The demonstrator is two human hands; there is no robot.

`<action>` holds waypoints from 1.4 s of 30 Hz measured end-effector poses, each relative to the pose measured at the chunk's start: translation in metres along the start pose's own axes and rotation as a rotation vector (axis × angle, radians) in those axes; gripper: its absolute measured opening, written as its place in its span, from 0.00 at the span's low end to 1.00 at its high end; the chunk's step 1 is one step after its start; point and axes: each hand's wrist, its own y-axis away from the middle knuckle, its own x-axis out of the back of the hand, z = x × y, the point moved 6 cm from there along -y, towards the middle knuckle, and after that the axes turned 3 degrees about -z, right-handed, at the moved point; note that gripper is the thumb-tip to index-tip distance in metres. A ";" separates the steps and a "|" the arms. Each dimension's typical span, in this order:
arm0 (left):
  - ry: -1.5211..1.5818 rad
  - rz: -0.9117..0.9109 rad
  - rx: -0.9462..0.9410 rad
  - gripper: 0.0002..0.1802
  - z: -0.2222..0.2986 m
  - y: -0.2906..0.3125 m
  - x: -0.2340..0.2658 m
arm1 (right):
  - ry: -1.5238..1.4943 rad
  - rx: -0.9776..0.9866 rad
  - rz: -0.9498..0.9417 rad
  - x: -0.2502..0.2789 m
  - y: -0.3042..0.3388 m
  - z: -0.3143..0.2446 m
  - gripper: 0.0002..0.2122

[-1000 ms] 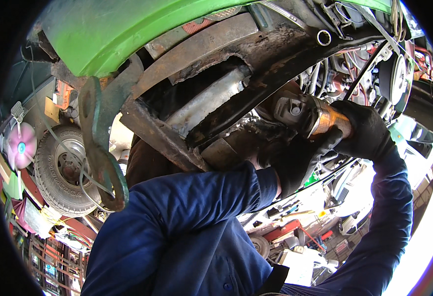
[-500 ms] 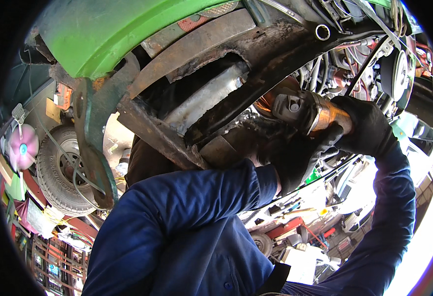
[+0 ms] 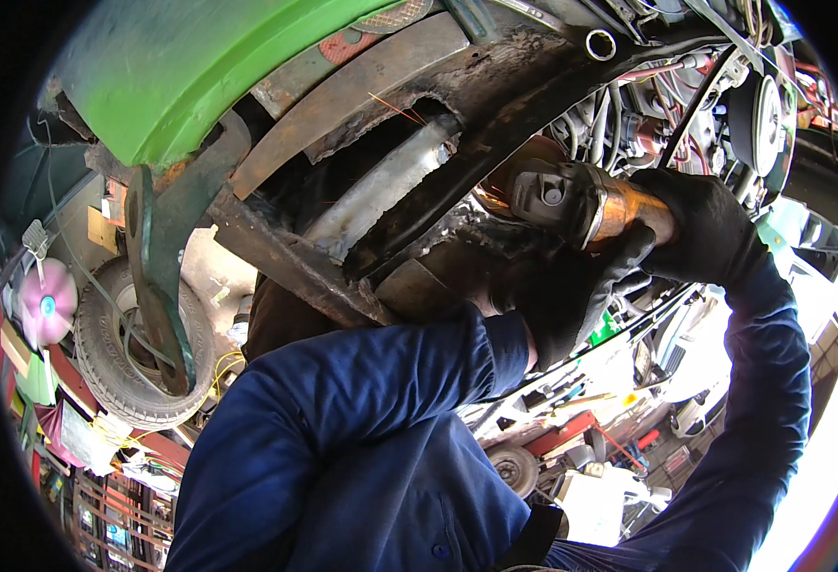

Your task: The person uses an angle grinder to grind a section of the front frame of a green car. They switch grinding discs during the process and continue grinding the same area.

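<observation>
An orange angle grinder (image 3: 619, 212) with a dark gear head is held up against the dark metal frame rail (image 3: 509, 148) of a vehicle. My right hand (image 3: 700, 227), in a black glove, is closed round the rear of the grinder's body. From below, my left hand (image 3: 576, 296), also black-gloved, grips the body nearer the head; some of its fingers are hidden. The disc lies partly behind the head, close to the rail, with an orange glow beside it. Left of the rail, a pale bare metal piece (image 3: 381, 191) shows inside a ragged-edged opening.
A green body panel (image 3: 199, 86) arches over the upper left. A ring wrench (image 3: 598, 45) rests on the metal above the grinder. Engine hoses and a pulley (image 3: 767, 119) sit at the right. A wheel (image 3: 142, 353) and a pink fan (image 3: 47, 300) stand at the left.
The view has shifted slightly, moving the vehicle parts a little up and left. The glow at the disc looks weaker, and thin spark streaks now show near the ragged opening. Both hands keep their grip.
</observation>
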 end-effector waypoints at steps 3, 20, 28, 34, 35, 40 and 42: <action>0.278 0.010 0.053 0.27 -0.006 0.000 -0.003 | 0.003 0.012 0.001 0.001 -0.001 -0.002 0.32; -0.004 -0.005 0.026 0.35 0.019 0.005 -0.003 | -0.017 -0.003 -0.016 0.000 0.001 -0.003 0.32; 0.368 0.040 0.130 0.37 0.014 0.005 -0.010 | 0.028 -0.024 -0.038 -0.001 0.000 -0.001 0.32; 0.420 0.026 0.135 0.29 0.008 0.002 -0.007 | 0.016 -0.002 -0.013 0.000 0.000 -0.003 0.33; 0.396 0.021 0.119 0.29 0.008 0.002 -0.006 | 0.016 -0.001 -0.010 0.000 0.000 -0.003 0.33; 0.396 0.038 0.124 0.31 0.003 0.003 -0.005 | 0.009 -0.004 -0.027 0.000 -0.001 -0.003 0.33; 0.288 0.053 0.122 0.34 0.001 0.002 -0.003 | 0.015 -0.004 -0.034 0.000 -0.001 -0.002 0.33</action>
